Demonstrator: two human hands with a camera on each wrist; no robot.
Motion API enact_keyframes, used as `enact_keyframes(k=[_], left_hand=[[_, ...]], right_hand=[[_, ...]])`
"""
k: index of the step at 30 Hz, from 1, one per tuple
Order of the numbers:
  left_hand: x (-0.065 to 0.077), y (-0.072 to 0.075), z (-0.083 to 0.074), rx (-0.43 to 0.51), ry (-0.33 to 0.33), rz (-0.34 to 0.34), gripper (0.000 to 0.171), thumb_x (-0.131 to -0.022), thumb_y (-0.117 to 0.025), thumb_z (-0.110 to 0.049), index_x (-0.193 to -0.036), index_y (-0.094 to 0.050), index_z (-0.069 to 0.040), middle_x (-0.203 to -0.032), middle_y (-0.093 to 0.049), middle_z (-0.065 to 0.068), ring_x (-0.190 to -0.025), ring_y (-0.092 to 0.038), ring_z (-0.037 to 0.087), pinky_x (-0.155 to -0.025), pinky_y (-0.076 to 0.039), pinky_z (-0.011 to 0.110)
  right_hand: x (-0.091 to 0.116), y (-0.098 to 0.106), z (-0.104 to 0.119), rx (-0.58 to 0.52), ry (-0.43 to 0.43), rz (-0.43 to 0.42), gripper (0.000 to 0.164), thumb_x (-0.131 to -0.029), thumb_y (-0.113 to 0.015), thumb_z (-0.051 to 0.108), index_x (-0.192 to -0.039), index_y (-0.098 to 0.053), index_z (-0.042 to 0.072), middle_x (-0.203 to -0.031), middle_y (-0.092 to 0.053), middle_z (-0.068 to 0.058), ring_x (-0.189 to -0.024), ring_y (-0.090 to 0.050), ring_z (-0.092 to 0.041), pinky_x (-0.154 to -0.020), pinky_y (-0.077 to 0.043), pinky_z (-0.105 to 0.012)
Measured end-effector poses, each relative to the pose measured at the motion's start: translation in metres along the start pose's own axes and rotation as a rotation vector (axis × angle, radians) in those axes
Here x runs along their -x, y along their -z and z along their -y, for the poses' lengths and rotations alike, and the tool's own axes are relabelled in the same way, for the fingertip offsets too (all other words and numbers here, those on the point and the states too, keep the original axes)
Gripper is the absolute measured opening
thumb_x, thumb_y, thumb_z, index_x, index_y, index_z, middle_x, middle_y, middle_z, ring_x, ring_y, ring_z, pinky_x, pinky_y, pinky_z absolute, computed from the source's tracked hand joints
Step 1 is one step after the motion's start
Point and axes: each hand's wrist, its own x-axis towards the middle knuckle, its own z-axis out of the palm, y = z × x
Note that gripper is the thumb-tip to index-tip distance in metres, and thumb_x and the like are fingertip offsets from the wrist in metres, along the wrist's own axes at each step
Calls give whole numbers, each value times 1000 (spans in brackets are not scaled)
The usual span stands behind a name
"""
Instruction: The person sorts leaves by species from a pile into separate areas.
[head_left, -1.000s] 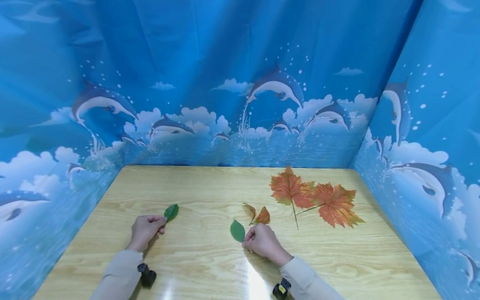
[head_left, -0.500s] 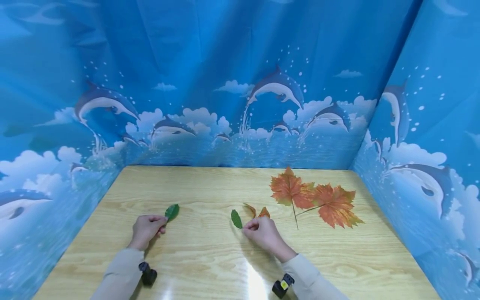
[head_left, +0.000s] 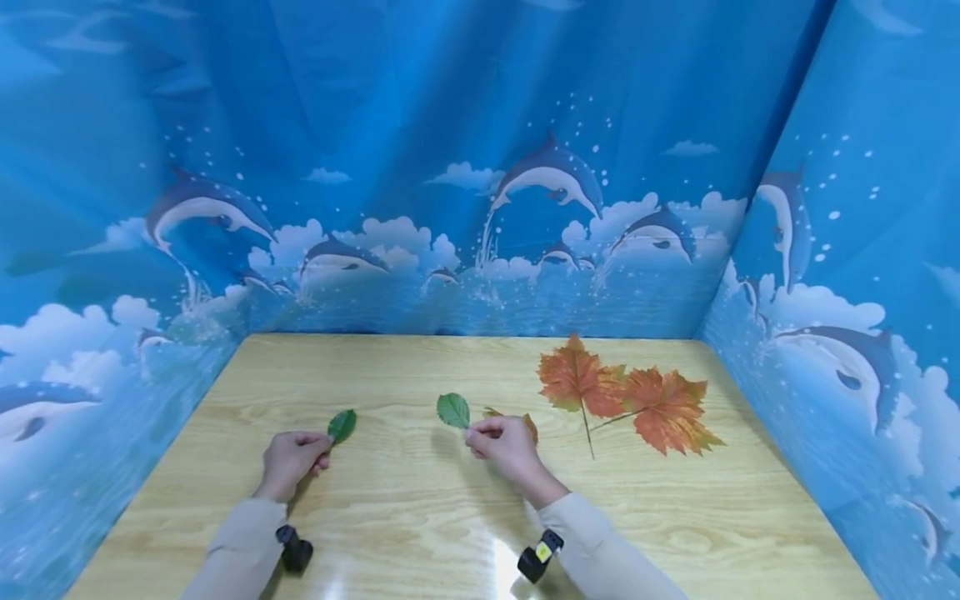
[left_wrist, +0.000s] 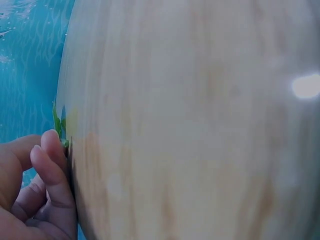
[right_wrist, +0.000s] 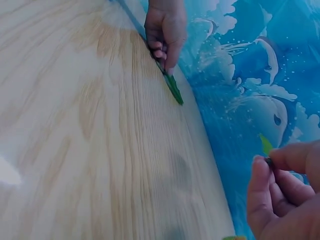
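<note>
Forearms: closest to me, left sleeve (head_left: pixel 236 550) and right sleeve (head_left: pixel 611 546) slope inward from the bottom edge, a black camera (head_left: pixel 295 552) strapped at the left wrist.
Left hand (head_left: pixel 291 462): low by the table (head_left: pixel 397 533), back of the hand up, fingertips pinching a stem; whether the fingers touch wood, I can't tell.
Glossy green leaf (head_left: pixel 342 426): there in the left fingertips, blade pointing away and rightward.
Right hand (head_left: pixel 506 450): lifted above the table, thumb and forefinger clamped on a stem, other fingers curled in, as my right wrist view shows.
Serrated green leaf (head_left: pixel 453 409): in that right pinch, off the table with a shadow beneath, blade pointing away and leftward.
Key relation: I judge it's the gap between these two blades; they sit well apart, serrated one to the right and slightly farther out, long axes leaning toward each other.
Curled orange leaves (head_left: pixel 531 427): just behind the right hand, which is nearer and partly hides them; contact, I can't tell.
Maple-like leaves: farther right, one upright-stemmed (head_left: pixel 574 375), the other (head_left: pixel 669 408) with its stem pointing left, both on the table, well away from the left hand.
Backdrop (head_left: pixel 420 125): blue dolphin sheet beyond the far edge.
</note>
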Motion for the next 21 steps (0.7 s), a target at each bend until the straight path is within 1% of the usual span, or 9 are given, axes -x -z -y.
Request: enact_keyframes(k=[4, 8, 13, 17, 21], left_hand=[[0, 0, 1, 15, 10, 5, 29, -90, -63, -12, -108, -65, 11, -64, -67, 4, -52, -61, 9, -47, -50, 21], [-2, -1, 3, 24, 12, 7, 28, -91, -63, -12, -107, -65, 11, -64, -67, 3, -53, -61, 9, -47, -50, 21], [-4, 0, 5, 23, 13, -6, 28, -90, -63, -12, -107, -66, 11, -63, -67, 3, -52, -61, 9, -46, -49, 21], [-4, 0, 5, 20, 12, -18, 28, -90, -64, -13, -106, -66, 10, -64, -67, 2, -54, -62, 9, -48, -50, 21], [-1, 1, 3, 16, 10, -17, 28, -90, -64, -12, -105, -66, 11, -66, -68, 3, -56, -64, 9, -50, -51, 20]], right_hand=[[-7, -16, 0, -66, -42, -12, 18, -84, -70, 4, -94, -69, -11, -80, -71, -15, -65, -63, -7, -64, -57, -23], [-13, -33, -1, -92, -56, -20, 17, -84, -69, 2, -93, -69, -13, -80, -71, -17, -63, -62, -6, -62, -56, -20], [-17, -57, -1, -116, -74, -13, 15, -83, -70, 1, -90, -70, -12, -74, -70, -15, -58, -59, -5, -57, -53, -18], [-19, -78, 1, -125, -86, -13, 13, -81, -71, 1, -87, -71, -10, -72, -70, -14, -56, -59, -5, -56, -54, -19], [-19, -95, 2, -90, -106, -20, 10, -81, -72, 3, -85, -72, -7, -69, -70, -10, -54, -59, -5, -54, -53, -19]])
